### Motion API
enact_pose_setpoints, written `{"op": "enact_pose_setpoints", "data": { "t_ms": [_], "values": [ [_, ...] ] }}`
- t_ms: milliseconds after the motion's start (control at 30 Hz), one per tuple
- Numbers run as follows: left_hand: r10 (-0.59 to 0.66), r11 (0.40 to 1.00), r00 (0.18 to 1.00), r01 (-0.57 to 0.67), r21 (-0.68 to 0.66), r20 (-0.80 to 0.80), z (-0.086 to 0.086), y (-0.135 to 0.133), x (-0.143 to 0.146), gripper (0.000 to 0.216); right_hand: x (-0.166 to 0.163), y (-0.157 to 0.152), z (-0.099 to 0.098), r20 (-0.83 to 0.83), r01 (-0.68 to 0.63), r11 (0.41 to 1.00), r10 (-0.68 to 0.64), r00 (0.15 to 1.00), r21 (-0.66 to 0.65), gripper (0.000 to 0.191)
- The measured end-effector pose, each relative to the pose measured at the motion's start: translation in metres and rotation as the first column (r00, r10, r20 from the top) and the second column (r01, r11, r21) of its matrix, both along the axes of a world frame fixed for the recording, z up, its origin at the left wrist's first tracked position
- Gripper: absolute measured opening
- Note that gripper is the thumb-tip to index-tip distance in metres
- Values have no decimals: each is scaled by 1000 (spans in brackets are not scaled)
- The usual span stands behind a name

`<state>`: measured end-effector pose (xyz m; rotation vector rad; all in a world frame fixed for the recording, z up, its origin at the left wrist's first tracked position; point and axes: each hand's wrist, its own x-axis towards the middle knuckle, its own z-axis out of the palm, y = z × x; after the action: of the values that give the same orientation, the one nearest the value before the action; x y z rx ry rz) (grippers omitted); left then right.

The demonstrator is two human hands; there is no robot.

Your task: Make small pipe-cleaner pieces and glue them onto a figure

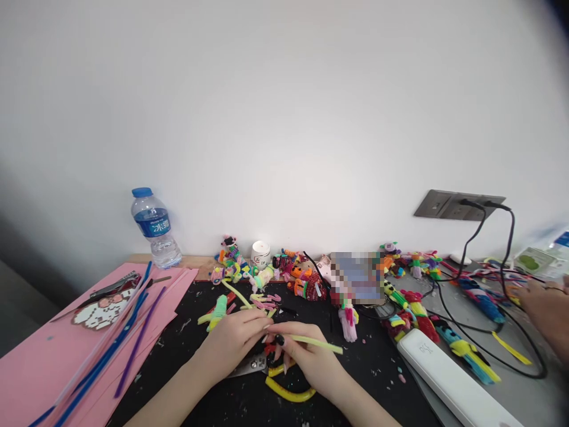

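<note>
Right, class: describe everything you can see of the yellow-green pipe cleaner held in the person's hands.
The yellow-green pipe cleaner is a thin, fuzzy, nearly straight stem, pale lime in colour. It lies almost level above the black mat, slanting slightly down to the right, where its far end hangs free. Its near end sits pinched in the fingertips of the right hand, with the left hand meeting it there. Nothing else touches it.

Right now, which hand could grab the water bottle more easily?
Probably the left hand. The water bottle stands at the table's far left, on that hand's side, while the right hand pinches a yellow-green pipe cleaner.
</note>
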<state>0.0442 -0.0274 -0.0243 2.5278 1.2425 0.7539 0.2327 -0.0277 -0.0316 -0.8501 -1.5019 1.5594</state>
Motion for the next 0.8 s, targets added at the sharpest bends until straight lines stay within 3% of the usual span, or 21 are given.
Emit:
{"op": "enact_pose_setpoints", "data": {
  "t_ms": [133, 267, 333, 567, 667, 733, 800],
  "values": [
    [114, 993, 993, -116, -30, -40, 0, -1, 1, 39, 4, 5, 3, -14, 160, 986, -160, 987, 51, 25],
    [308, 949, 945, -314, -41, -112, 0, 0, -1, 45, 12, 10, 5, -44, 431, 899, -429, 902, 72, 28],
    [397, 914, 908, -404, -31, -137, 0, 1, -3, 46, 13, 11, 6, -82, 493, 867, -488, 869, 68, 30],
    [600, 798, 793, -586, 137, -105, 9, 6, -12, 33, 12, 9, 9, -165, 488, 873, -482, 860, -9, 25],
    [734, 678, 635, -701, 221, -239, 16, 5, -20, 39, 12, 8, 10, -183, 480, 877, -476, 860, -27, 25],
    [768, 614, 528, -768, 181, -362, 19, 4, -27, 48, 13, 7, 10, -179, 467, 884, -464, 867, -29, 26],
    [741, 591, 513, -804, 59, -434, 19, 4, -33, 49, 12, 7, 11, -170, 460, 888, -458, 873, -31, 27]
  ]
}}
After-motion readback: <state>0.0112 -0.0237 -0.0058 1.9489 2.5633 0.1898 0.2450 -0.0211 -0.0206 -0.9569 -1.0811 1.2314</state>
